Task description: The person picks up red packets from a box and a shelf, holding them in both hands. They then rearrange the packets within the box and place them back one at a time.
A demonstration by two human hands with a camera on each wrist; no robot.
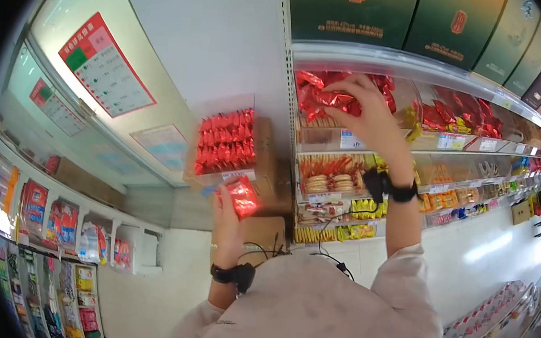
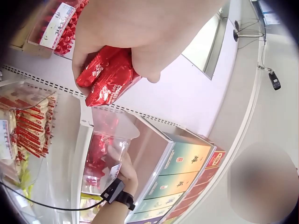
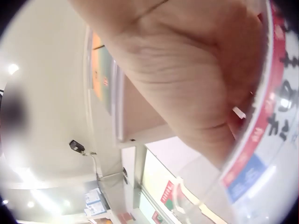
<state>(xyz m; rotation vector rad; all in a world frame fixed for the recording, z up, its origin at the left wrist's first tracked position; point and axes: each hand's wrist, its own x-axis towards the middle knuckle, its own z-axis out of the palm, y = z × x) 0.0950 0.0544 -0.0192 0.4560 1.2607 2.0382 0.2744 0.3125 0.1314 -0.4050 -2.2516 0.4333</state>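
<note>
In the left wrist view, my left hand [image 2: 135, 28] grips shiny red cookie packets [image 2: 112, 79], with its thumb and fingers on either side; white "COOKIES" lettering shows on the foil. In the head view, that left hand [image 1: 229, 220] is low, before a cardboard box [image 1: 265, 191] of red packets [image 1: 226, 140]. My right hand [image 1: 370, 110] reaches over the front of a clear shelf bin [image 1: 322, 137], its thumb and fingers bent round red foil packets [image 1: 337, 101]. Close up in the right wrist view, the right hand [image 3: 182, 74] hides most of what it holds.
Below the bin are shelves of yellow-wrapped snacks [image 1: 369, 209] and pale biscuits [image 1: 328, 183]. Green boxes [image 1: 350, 14] line the shelf above. A glass-fronted cabinet [image 1: 92, 54] stands at left. Black cables [image 1: 333, 261] hang near the torso.
</note>
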